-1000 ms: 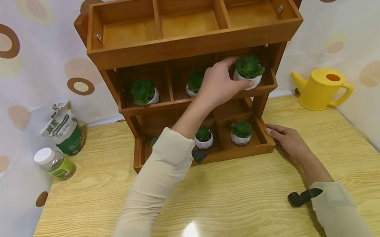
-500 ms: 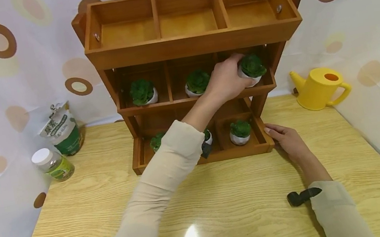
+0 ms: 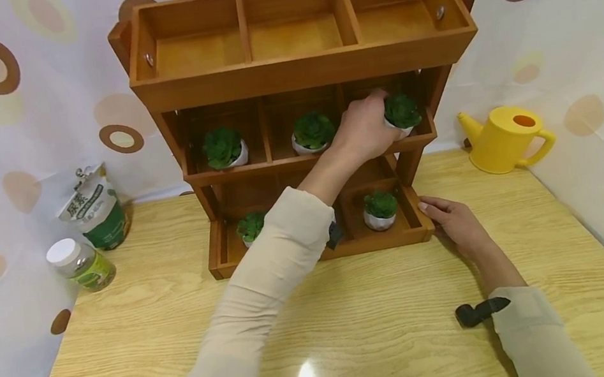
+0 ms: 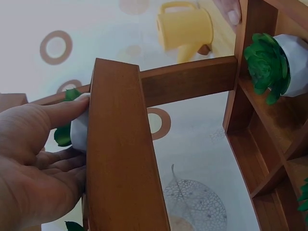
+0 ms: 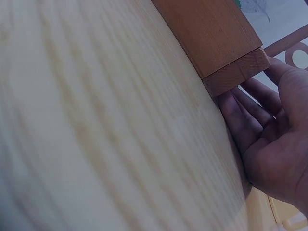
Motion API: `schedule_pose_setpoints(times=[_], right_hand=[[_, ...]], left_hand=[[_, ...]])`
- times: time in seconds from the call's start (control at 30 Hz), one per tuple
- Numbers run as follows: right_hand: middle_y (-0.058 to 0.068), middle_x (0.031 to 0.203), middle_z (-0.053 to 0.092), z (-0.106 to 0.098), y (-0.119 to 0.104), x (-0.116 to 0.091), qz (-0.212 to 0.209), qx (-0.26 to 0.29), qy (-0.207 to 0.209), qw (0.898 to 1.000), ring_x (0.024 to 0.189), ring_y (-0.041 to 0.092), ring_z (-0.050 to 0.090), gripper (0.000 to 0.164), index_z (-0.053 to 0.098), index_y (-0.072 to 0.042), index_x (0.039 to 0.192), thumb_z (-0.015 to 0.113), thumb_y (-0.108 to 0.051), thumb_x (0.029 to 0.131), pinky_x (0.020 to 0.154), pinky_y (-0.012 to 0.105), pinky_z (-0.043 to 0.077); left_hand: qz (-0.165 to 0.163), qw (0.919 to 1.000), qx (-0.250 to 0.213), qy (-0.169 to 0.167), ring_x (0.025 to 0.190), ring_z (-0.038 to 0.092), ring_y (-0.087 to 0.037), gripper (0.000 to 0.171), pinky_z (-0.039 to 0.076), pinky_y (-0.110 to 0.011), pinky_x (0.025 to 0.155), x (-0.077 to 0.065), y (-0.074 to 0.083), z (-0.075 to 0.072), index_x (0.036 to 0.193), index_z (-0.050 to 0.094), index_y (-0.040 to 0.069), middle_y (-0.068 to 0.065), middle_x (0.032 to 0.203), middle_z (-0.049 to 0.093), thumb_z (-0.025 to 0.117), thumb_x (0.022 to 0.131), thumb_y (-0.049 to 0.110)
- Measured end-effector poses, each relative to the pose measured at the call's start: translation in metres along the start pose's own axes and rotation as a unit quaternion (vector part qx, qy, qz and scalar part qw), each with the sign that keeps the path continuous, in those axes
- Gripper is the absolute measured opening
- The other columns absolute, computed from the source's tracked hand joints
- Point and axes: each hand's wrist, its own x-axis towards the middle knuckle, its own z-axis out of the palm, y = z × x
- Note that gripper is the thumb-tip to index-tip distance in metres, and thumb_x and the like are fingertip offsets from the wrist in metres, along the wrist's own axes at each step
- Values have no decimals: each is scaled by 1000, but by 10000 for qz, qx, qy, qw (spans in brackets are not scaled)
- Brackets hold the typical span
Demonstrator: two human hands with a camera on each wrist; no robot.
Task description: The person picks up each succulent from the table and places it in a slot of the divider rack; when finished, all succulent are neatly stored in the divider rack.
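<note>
In the head view, my left hand (image 3: 365, 128) holds a small potted succulent (image 3: 402, 111) by its white pot, at the right compartment of the wooden shelf's (image 3: 306, 73) middle tier. The left wrist view shows the thumb and fingers around the white pot (image 4: 79, 126), partly hidden behind the tier's front board (image 4: 122, 149). My right hand (image 3: 458, 224) touches the outer right side of the bottom tier; the right wrist view shows its fingertips against the wood (image 5: 238, 72). Other potted succulents stand in the middle tier (image 3: 312, 130) and the bottom tier (image 3: 380, 206).
A yellow watering can (image 3: 506, 137) stands right of the shelf. On the left are a green-and-white pouch (image 3: 99, 210) with a clip and a clear jar (image 3: 83, 264) with a white lid. The wooden tabletop (image 3: 390, 318) extends in front; a patterned cloth hangs behind.
My left hand has moved slightly right and lowered the potted succulent deeper into the right compartment of the middle tier. The right hand stays at the shelf's side.
</note>
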Motion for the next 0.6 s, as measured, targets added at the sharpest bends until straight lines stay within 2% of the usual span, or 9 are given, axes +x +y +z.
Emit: schedule_pose_setpoints(times=[0.2,0.33,0.43,0.6], right_hand=[[23,151,48,-1,0,-1,17,70,-26,10000,99,-12,63,73,40,-6,156,53,-53,101,84,16,56],[24,153,46,-1,-1,-1,21,15,-74,10000,100,-12,62,74,38,-8,157,52,-55,101,85,15,56],[24,154,45,-1,-2,-1,3,-43,-97,9999,100,-13,61,74,37,-8,157,51,-55,102,84,14,55],[24,154,45,-1,-1,-1,-3,-71,-107,9999,100,-14,60,74,37,-8,158,51,-55,102,84,14,55]], left_hand=[[-209,9997,68,-144,111,67,-18,73,56,-27,91,-1,4,-1,155,36,13,-3,133,65,70,96,36],[-196,9994,218,-194,101,70,-17,71,57,-26,82,-1,5,0,155,35,8,-4,122,69,66,99,37],[-160,9991,333,-227,98,70,-17,72,57,-26,81,-2,5,1,157,32,6,-4,119,69,64,100,38],[-169,9989,360,-253,102,69,-17,73,57,-26,84,-3,6,0,158,29,6,-5,125,68,63,101,35]])
